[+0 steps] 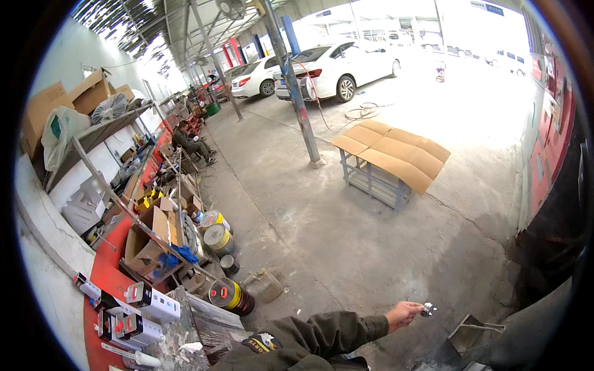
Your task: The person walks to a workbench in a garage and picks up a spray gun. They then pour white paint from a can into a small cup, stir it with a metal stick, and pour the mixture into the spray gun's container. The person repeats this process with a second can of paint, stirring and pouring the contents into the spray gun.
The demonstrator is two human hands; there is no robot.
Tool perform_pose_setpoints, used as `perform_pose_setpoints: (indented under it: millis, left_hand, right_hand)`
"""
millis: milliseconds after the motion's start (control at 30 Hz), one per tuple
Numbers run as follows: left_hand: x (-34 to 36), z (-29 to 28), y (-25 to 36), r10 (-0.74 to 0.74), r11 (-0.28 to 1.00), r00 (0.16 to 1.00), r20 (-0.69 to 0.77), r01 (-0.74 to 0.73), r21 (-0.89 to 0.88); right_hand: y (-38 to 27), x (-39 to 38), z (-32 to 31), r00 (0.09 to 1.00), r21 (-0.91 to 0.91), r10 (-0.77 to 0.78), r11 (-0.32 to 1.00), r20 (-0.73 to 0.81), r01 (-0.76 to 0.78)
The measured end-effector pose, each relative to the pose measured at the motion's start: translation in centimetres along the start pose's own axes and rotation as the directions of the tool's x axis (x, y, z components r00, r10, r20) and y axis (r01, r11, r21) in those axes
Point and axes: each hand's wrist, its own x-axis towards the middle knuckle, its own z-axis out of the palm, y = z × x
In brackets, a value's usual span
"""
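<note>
One small, shiny, silver-coloured metal part (427,310), pinched by left hand (403,316), lies right of its fingertips; long axis unclear. Right hand unseen, state unknown.

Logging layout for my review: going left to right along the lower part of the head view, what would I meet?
White cans → yellow-banded drum → beige jug → hand → the shiny metal part it holds.

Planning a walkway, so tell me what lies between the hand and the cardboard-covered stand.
In the head view, only bare concrete floor shows between the hand and the cardboard-covered stand.
</note>
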Motion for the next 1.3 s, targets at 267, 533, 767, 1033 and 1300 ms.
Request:
perform_pose_setpoints:
  millis: [267,533,767,1033,1300]
  left_hand:
    - [-0.4,-0.9,-0.2,0.023,0.999,1.0,0.005,-0.022,-0.023]
    - [-1.6,0.7,1.5,0.059,0.996,0.997,-0.044,-0.056,0.063]
    - [-1.3,-0.7,1.4,0.036,0.996,0.999,-0.035,-0.033,0.078]
    - [-0.8,0.7,2.2,0.046,0.967,0.998,-0.05,-0.031,0.254]
    - [1.9,9.8,5.2,-0.313,0.918,0.895,0.317,0.199,0.344]
  right_hand:
    - [-1.7,-0.6,0.2,0.999,-0.032,-0.031,0.999,-0.009,0.031]
    - [-0.2,0.4,-0.6,0.998,-0.024,0.041,0.999,-0.044,-0.042]
    - [3.9,0.7,-1.2,0.977,0.04,0.197,0.98,-0.079,-0.195]
    - [6.8,-1.4,-5.9,0.926,0.49,0.184,0.805,0.329,-0.333]
    - [-0.4,-16.0,-17.3,0.804,0.873,-0.341,0.186,0.487,-0.45]
